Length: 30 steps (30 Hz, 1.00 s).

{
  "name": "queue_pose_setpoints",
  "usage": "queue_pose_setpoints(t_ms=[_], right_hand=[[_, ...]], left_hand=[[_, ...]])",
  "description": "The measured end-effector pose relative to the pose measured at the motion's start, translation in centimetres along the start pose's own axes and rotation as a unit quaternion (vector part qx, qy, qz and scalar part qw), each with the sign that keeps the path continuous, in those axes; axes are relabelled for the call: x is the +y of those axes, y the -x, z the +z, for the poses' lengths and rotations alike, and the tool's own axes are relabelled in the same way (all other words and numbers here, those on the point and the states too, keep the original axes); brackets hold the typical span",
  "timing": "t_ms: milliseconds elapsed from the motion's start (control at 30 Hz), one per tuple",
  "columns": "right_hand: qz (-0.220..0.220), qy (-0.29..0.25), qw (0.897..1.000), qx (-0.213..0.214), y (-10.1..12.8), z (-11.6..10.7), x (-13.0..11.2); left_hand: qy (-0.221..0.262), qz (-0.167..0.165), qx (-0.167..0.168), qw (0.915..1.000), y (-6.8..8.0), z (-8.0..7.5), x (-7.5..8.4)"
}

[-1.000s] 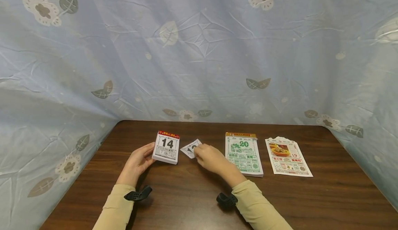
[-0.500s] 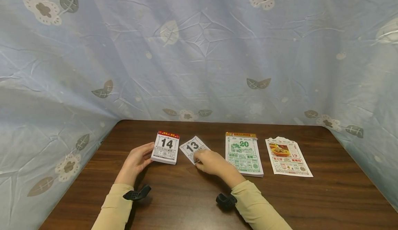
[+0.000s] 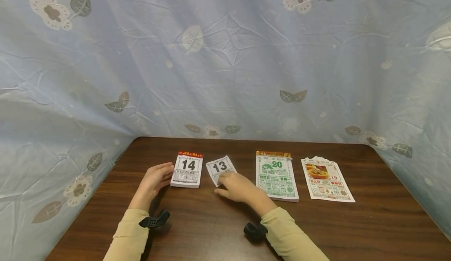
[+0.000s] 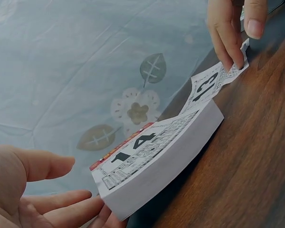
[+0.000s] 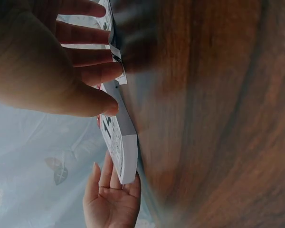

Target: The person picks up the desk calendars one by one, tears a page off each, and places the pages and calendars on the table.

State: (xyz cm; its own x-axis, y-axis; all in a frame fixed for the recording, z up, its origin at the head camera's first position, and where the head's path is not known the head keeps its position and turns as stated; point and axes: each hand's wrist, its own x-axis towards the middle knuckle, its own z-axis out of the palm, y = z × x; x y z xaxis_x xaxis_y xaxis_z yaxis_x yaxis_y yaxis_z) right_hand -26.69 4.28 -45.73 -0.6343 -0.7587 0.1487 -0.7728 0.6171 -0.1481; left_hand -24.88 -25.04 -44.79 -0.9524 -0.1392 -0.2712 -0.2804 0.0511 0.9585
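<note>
Loose sheet beside the pad

I see right hand fingers pressing sheet 13 flat; left hand fingers spread, touching pad 14.

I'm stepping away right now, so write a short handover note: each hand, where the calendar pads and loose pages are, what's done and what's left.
Left hand: open, fingers against the left edge of the 14 pad.
Right hand: fingers pressing the torn-off 13 page onto the table, just right of that pad.
Further right: the 20 pad, then the loose 19 page.
Done: 13 is off.
Left: probably just letting go of 13.
</note>
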Motion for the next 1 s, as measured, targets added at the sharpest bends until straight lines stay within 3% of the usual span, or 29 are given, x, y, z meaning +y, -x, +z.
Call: queue_pose_setpoints(t_ms=[267, 567, 833, 1000], right_hand=[[-0.008, -0.007, 1.0, -0.005, 0.0, 0.2, -0.4], [0.011, 0.003, 1.0, -0.027, -0.1, 0.3, -0.8], [0.014, 0.008, 1.0, -0.008, 0.0, 0.1, -1.2], [0.035, 0.0, 0.999, -0.025, 0.1, 0.3, -1.4]], left_hand=[[-0.003, -0.001, -0.006, 1.0, 0.1, -0.5, 0.0], [0.003, 0.003, -0.013, 0.9999, 0.0, -0.7, -0.1], [-0.012, 0.007, -0.009, 0.9999, -0.2, -0.8, -0.3], [-0.016, 0.006, -0.011, 0.9998, -0.1, -0.8, -0.4]])
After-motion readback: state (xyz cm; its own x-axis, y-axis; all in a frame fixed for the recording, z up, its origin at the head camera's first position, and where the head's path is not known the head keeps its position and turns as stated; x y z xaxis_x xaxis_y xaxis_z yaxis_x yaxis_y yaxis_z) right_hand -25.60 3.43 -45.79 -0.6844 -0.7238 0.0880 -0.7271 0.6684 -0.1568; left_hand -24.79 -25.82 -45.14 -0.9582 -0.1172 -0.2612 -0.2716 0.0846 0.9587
